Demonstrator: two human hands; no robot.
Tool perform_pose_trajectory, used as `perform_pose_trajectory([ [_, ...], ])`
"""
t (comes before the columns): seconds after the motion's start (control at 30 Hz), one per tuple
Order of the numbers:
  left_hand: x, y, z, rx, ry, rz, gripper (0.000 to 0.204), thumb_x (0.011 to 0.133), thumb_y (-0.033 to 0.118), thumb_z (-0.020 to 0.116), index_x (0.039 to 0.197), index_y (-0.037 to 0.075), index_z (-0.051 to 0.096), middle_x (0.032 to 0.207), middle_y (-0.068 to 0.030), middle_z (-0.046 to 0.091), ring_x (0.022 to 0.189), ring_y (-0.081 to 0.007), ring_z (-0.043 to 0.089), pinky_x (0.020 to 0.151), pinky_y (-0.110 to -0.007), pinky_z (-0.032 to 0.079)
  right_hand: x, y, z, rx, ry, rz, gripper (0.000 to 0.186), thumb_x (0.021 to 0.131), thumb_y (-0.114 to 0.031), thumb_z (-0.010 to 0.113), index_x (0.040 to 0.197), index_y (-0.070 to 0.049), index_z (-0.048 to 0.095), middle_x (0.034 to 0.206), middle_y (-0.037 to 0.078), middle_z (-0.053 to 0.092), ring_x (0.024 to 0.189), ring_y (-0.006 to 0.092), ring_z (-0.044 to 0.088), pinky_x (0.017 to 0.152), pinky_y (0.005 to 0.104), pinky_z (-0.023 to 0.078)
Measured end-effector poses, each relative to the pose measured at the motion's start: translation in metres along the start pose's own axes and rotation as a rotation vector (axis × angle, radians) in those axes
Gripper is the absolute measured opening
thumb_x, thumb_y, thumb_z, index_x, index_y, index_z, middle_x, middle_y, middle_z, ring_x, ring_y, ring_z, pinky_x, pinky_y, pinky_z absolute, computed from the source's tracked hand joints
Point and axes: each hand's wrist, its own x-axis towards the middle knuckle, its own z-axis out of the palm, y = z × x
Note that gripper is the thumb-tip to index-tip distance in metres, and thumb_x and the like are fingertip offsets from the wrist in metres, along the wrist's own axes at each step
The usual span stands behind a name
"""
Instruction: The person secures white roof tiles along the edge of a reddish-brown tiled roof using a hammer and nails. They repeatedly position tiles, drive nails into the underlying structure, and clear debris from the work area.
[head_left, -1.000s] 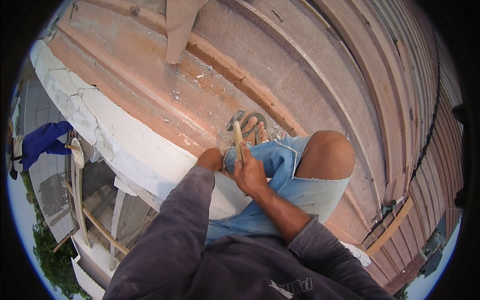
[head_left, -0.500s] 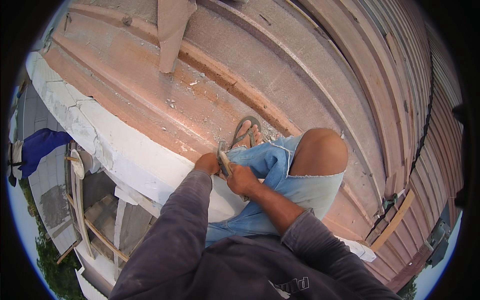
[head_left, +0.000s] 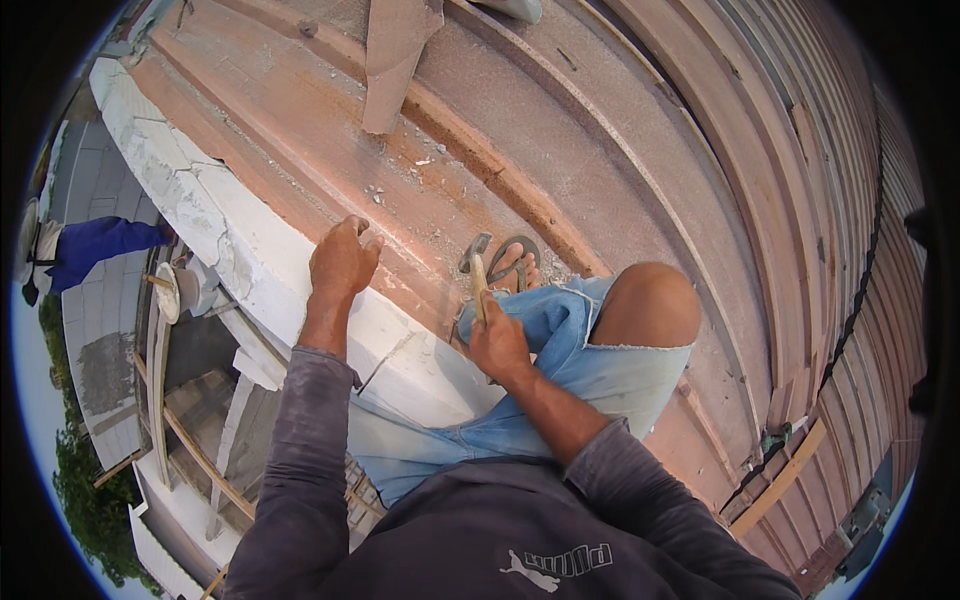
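Note:
My right hand [head_left: 500, 345] is closed round the wooden handle of a hammer [head_left: 480, 285]. The hammer's metal head points away from me, beside my sandalled foot [head_left: 515, 265]. Farther left, my left hand [head_left: 342, 262] hovers by the inner edge of a white masonry parapet [head_left: 265, 235]. Its fingers are loosely bent, the thumb stands apart, and nothing shows in them. A thin dark line, a crack or a rod, crosses the parapet close to my thigh; I cannot tell which. My jeans-clad leg is bent over the reddish metal roof sheet [head_left: 480, 160].
Rubble bits and dust lie along the roof's ribs. A broken flat piece [head_left: 395, 65] rests at the far side. Left of the parapet is a drop with wooden poles [head_left: 160, 390]. A person in blue trousers [head_left: 105, 250] is at the far left. A plank [head_left: 780, 480] lies at right.
My left hand has moved away from beside the hammer, forward and left along the parapet. The hammer stays in my right hand, its head now plainly visible. The view has shifted slightly.

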Motion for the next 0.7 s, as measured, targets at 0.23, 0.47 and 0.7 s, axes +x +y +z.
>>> perform_pose_trajectory([
  [0.23, -0.059, -0.042, -0.018, 0.200, 0.576, -0.075, 0.076, 0.094, 0.043, 0.082, 0.153, 0.004, 0.053, 0.165, -0.0231, 0.041, 0.159, -0.0425, 0.029, 0.128, -0.058, 0.026, 0.004, 0.001, -0.005, -0.072, -0.294, 0.074, 0.052, 0.096, -0.013, 0.059, 0.146, 0.004, 0.058, 0.102, 0.032, 0.076, 0.098, 0.0528, 0.074, 0.094, 0.0563, 0.058],
  [0.47, -0.064, -0.053, 0.016, 0.143, 0.632, -0.156, 0.078, 0.094, 0.051, 0.075, 0.156, 0.009, 0.052, 0.172, -0.0201, 0.031, 0.163, -0.0409, 0.018, 0.130, -0.059, 0.019, -0.010, 0.004, 0.006, -0.004, 0.095, -0.097, 0.051, 0.095, -0.015, 0.059, 0.144, 0.000, 0.062, 0.110, 0.035, 0.074, 0.107, 0.0504, 0.073, 0.096, 0.0555, 0.058],
  [0.7, -0.065, -0.052, 0.012, 0.119, 0.602, -0.200, 0.070, 0.094, 0.050, 0.074, 0.149, 0.010, 0.059, 0.170, -0.0187, 0.034, 0.163, -0.0396, 0.019, 0.131, -0.058, 0.017, -0.014, -0.006, 0.009, -0.061, -0.139, -0.022, 0.050, 0.095, -0.015, 0.058, 0.143, 0.000, 0.062, 0.113, 0.036, 0.073, 0.111, 0.0507, 0.072, 0.100, 0.0560, 0.056],
])
